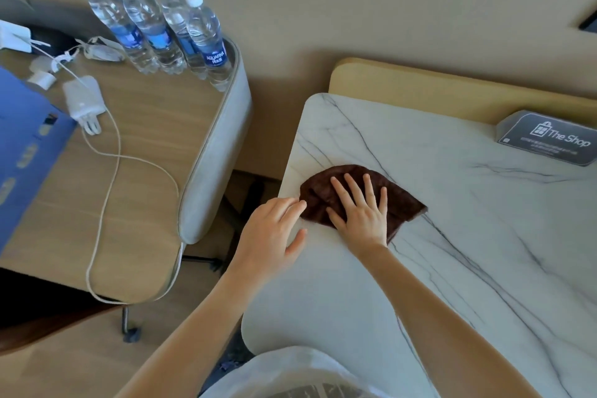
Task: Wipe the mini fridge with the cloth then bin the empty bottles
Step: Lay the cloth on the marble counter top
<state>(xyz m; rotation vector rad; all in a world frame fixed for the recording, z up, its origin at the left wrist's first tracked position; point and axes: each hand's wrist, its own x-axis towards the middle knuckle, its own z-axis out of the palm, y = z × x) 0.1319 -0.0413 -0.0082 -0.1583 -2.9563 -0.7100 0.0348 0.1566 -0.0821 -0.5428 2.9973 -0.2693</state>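
A dark brown cloth (400,197) lies bunched on the white marble top (452,236) of the mini fridge cabinet, near its left edge. My right hand (358,207) presses flat on the cloth with fingers spread. My left hand (274,233) rests at the marble top's left edge, fingertips touching the cloth's left end, holding nothing. Several clear plastic water bottles (155,26) with white caps and blue labels stand upright at the back corner of the wooden desk (145,145) to the left. Whether they hold water I cannot tell.
White chargers and a cable (97,152) trail over the desk, beside a blue folder (26,145). A grey "The Shop" sign (549,139) sits at the marble top's far right. A bin with a clear plastic liner (290,371) is at the bottom edge. A gap separates desk and cabinet.
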